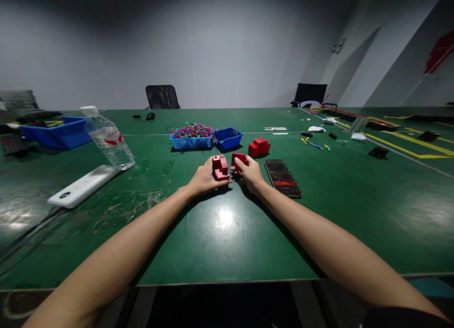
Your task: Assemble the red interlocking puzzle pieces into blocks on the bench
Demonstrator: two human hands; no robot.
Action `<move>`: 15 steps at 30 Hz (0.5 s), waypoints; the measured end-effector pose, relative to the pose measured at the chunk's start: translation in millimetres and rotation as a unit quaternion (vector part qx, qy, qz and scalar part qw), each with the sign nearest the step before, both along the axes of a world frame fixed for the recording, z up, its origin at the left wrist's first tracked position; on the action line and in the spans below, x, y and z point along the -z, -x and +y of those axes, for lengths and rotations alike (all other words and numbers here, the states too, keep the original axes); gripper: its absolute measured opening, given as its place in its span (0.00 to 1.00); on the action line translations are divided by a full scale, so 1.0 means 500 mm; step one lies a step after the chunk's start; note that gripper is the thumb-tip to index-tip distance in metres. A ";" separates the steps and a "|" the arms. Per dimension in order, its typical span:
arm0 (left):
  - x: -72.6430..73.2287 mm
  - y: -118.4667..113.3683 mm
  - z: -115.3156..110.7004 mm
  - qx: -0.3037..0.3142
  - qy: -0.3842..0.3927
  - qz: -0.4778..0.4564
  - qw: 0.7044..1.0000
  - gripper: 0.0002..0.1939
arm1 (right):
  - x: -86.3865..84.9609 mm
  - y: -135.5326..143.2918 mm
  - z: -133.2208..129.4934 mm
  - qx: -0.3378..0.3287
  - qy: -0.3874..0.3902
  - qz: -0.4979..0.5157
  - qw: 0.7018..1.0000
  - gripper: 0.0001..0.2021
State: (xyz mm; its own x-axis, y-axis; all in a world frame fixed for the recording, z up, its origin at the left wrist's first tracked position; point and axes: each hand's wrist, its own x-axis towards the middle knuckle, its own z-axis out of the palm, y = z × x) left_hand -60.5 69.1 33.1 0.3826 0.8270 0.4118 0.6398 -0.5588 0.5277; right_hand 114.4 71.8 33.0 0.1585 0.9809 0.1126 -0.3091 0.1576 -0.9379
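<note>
Near the middle of the green table, my left hand (204,179) is closed round a red stepped block (220,167), which has a small dark hole near its top. Just to its right, my right hand (251,172) pinches a flat red piece (239,159) between thumb and fingers. A small gap separates the two red parts. Beyond my right hand rests another red block (259,147) with a raised top. A phone (283,178) with a lit screen lies to the right of my right hand.
Behind my hands stand a blue tray (193,142) heaped with coloured wires and a darker blue tray (229,139). To the left are a tilted-looking water bottle (109,138), a white power strip (84,186) and a large blue bin (58,134). Short wires (315,144) lie at right.
</note>
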 end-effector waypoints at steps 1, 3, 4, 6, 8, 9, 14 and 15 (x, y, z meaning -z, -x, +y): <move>0.001 0.000 0.001 0.000 -0.007 0.003 1.000 0.45 | -0.003 -0.001 0.002 -0.002 0.018 0.029 0.999 0.15; 0.002 -0.001 0.002 -0.003 -0.026 0.011 1.000 0.45 | -0.007 -0.003 0.007 -0.002 0.048 0.077 0.996 0.15; 0.001 -0.002 0.002 -0.009 -0.035 0.016 0.999 0.46 | -0.008 -0.005 0.009 -0.003 0.054 0.089 0.995 0.15; 0.000 -0.004 0.000 -0.034 -0.047 0.031 0.998 0.47 | -0.008 -0.005 0.011 -0.007 0.046 0.088 0.995 0.16; -0.003 -0.006 -0.002 -0.063 -0.051 0.047 0.996 0.47 | -0.005 -0.004 0.010 -0.002 0.012 0.057 0.998 0.15; -0.004 -0.007 -0.003 -0.072 -0.052 0.053 0.995 0.47 | -0.003 -0.003 0.008 0.004 -0.011 0.033 0.999 0.15; -0.005 -0.008 -0.005 -0.089 -0.057 0.061 0.993 0.48 | 0.003 0.006 -0.001 0.063 -0.093 -0.034 0.993 0.22; -0.004 -0.008 -0.004 -0.091 -0.058 0.061 0.992 0.48 | 0.004 0.007 -0.002 0.073 -0.095 -0.033 0.992 0.23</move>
